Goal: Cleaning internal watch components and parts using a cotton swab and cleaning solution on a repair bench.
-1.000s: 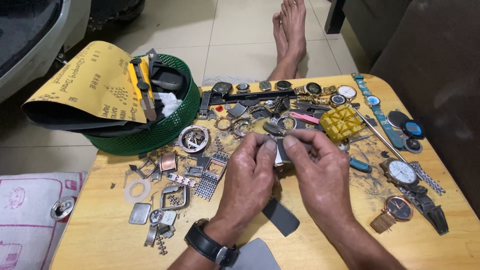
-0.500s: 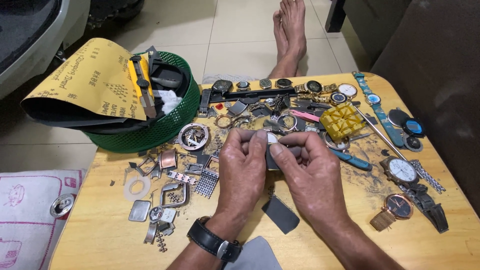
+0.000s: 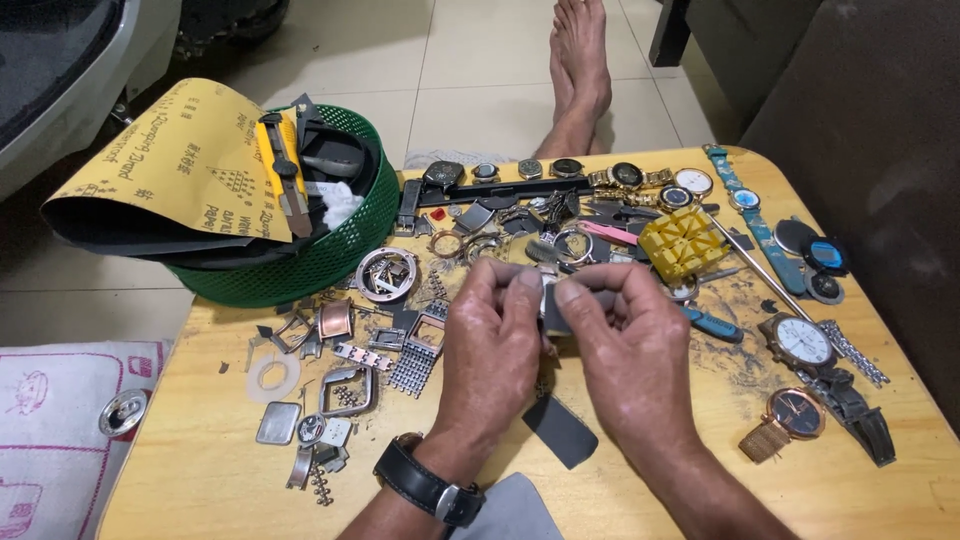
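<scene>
Head view: left hand [image 3: 495,345] and right hand [image 3: 625,345] meet above the middle of the wooden desk [image 3: 200,470]. Fingers of both pinched narrow on one small metal watch part [image 3: 548,292], held between thumbs and forefingers, clear of the desk. Dark grey abrasive strip [image 3: 560,430] lies below the hands. Green basket [image 3: 300,265] with sandpaper far left; yellow case holder [image 3: 675,243] just beyond; loose watches around

Bare table [image 3: 200,470] near-left; watch parts [image 3: 520,215] and basket [image 3: 330,250] crowd beyond.
</scene>
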